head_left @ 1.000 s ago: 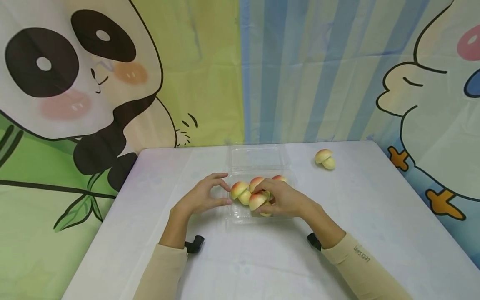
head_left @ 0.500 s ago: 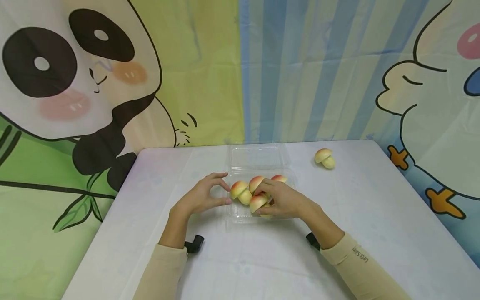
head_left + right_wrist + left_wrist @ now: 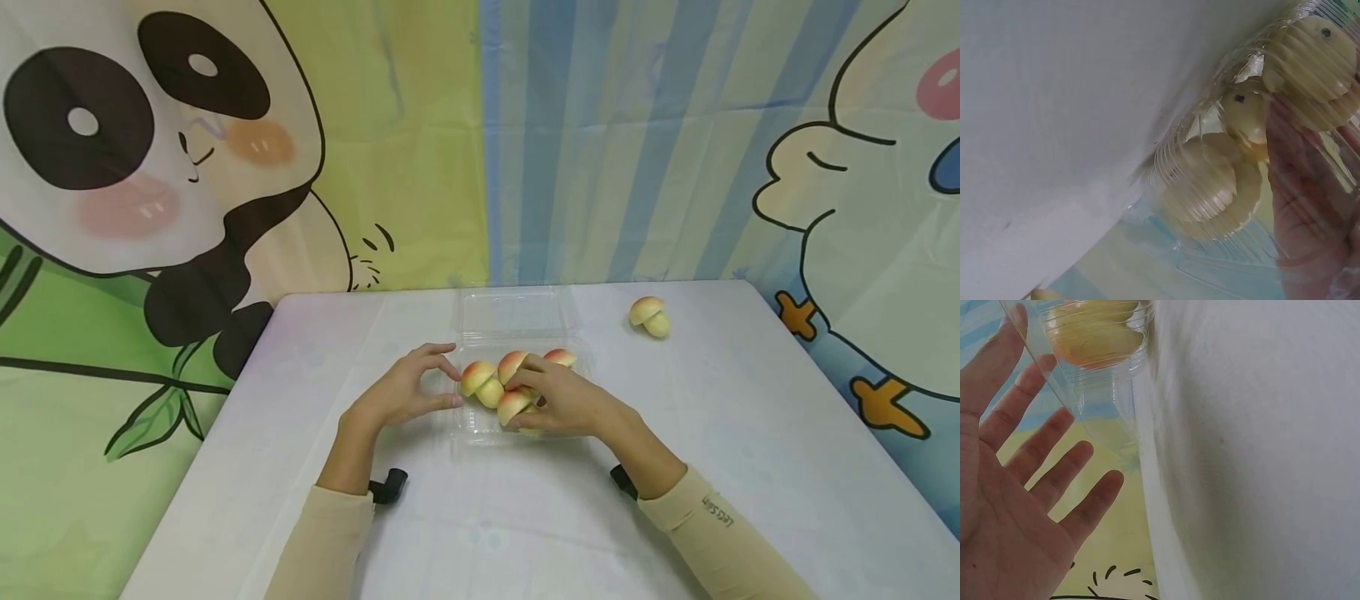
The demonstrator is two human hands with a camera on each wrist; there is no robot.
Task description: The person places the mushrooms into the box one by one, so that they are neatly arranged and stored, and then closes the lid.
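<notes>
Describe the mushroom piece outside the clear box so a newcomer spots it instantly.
Find the white table, then the open clear box. Right of it, near the far edge, lies one mushroom with an orange-tinged cap and pale stem. Unlike the other mushrooms, it lies outside the box.

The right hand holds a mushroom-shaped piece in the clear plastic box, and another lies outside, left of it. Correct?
Wrong side: in the head view, the mushroom-shaped piece outside lies right of the clear plastic box. The rest stands.
</notes>
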